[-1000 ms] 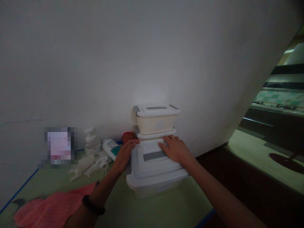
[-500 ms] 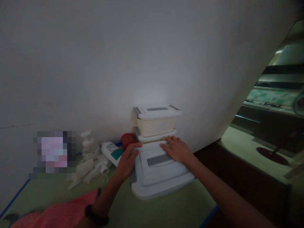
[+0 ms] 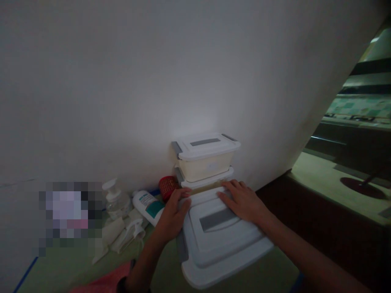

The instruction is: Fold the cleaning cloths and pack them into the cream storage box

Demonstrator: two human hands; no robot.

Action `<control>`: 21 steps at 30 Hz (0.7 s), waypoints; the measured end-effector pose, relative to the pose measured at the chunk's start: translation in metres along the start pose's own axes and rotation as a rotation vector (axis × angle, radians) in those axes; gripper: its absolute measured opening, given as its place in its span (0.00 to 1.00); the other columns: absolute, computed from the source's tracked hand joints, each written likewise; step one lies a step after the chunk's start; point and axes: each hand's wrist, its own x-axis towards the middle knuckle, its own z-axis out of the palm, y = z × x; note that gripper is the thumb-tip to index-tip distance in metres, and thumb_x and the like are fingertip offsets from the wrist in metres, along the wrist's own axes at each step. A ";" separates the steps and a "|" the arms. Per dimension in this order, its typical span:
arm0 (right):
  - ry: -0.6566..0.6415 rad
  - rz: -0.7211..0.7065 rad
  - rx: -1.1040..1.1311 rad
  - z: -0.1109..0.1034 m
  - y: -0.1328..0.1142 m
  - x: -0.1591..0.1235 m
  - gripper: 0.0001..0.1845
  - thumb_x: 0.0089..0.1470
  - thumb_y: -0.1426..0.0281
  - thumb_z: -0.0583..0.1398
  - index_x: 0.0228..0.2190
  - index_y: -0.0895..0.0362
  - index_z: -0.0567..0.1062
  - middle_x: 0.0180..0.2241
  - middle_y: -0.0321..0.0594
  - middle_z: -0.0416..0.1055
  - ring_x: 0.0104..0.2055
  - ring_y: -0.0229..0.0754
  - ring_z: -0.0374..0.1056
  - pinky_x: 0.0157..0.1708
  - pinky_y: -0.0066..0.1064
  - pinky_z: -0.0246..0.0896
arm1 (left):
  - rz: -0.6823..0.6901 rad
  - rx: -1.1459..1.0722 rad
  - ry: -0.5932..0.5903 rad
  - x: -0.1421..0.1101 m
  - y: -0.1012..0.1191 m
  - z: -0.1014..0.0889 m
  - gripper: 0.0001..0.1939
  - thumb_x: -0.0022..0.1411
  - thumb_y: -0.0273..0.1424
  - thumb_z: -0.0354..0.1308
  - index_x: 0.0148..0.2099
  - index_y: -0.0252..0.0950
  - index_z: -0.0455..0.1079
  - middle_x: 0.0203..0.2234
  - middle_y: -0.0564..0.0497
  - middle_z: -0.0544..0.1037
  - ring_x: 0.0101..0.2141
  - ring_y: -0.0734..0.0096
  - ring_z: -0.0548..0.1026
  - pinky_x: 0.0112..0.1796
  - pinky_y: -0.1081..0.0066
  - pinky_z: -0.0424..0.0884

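Note:
A white storage box (image 3: pixel 214 240) with a raised lid and a grey handle strip rests on the green tabletop in front of me. My left hand (image 3: pixel 174 215) is at the lid's far left corner, fingers bent over the rim and thumb on top. Over the far edge, right of the middle, lies my right hand (image 3: pixel 242 200), its fingertips at the rim and its thumb on the lid. Both hands grip this lidded box. Its body is hidden below the lid. Just behind it, a smaller cream box (image 3: pixel 207 165) with a white lid is stacked on another lidded box (image 3: pixel 207 178).
To the left are a red woven basket (image 3: pixel 168 187), a white and teal bottle (image 3: pixel 149 205), a clear pump bottle (image 3: pixel 116 199) and a white spray bottle (image 3: pixel 130 234). A pink cloth (image 3: pixel 105 280) lies nearer me. A wall (image 3: pixel 198 81) rises behind.
My view has shifted closer and downward. The front box, with both hands on it, now appears lower and further right, and its front side has gone out of sight. The hands keep their places.

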 end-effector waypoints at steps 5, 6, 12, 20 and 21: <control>-0.001 -0.002 -0.007 -0.003 0.000 0.000 0.25 0.60 0.55 0.46 0.50 0.56 0.68 0.46 0.48 0.68 0.49 0.52 0.63 0.46 0.41 0.57 | 0.006 0.087 -0.005 0.005 0.005 -0.004 0.15 0.59 0.36 0.49 0.45 0.34 0.67 0.40 0.43 0.73 0.42 0.58 0.72 0.46 0.57 0.67; -0.003 -0.001 -0.011 -0.003 0.000 0.000 0.25 0.59 0.55 0.46 0.50 0.56 0.68 0.46 0.48 0.68 0.49 0.53 0.63 0.46 0.41 0.57 | 0.008 0.122 -0.009 0.006 0.006 -0.004 0.16 0.59 0.36 0.49 0.45 0.34 0.67 0.40 0.43 0.74 0.42 0.59 0.72 0.46 0.58 0.67; -0.022 -0.017 -0.011 -0.005 0.000 0.002 0.26 0.59 0.56 0.45 0.51 0.58 0.68 0.47 0.51 0.68 0.49 0.56 0.62 0.45 0.43 0.57 | -0.004 0.245 -0.064 0.020 0.013 -0.003 0.14 0.54 0.38 0.54 0.38 0.35 0.72 0.35 0.45 0.77 0.38 0.58 0.74 0.43 0.59 0.68; -0.044 -0.019 -0.002 -0.005 0.000 0.006 0.26 0.59 0.56 0.46 0.52 0.56 0.67 0.48 0.51 0.67 0.49 0.56 0.62 0.45 0.44 0.57 | -0.047 0.231 -0.111 0.021 0.018 -0.001 0.15 0.57 0.39 0.53 0.36 0.36 0.75 0.36 0.46 0.81 0.38 0.57 0.77 0.42 0.63 0.71; -0.047 -0.020 -0.003 -0.005 0.000 0.007 0.26 0.59 0.56 0.46 0.52 0.56 0.67 0.48 0.51 0.67 0.49 0.56 0.62 0.45 0.44 0.57 | -0.047 0.225 -0.106 0.020 0.017 -0.001 0.14 0.57 0.39 0.53 0.37 0.36 0.75 0.36 0.46 0.81 0.38 0.57 0.77 0.41 0.62 0.71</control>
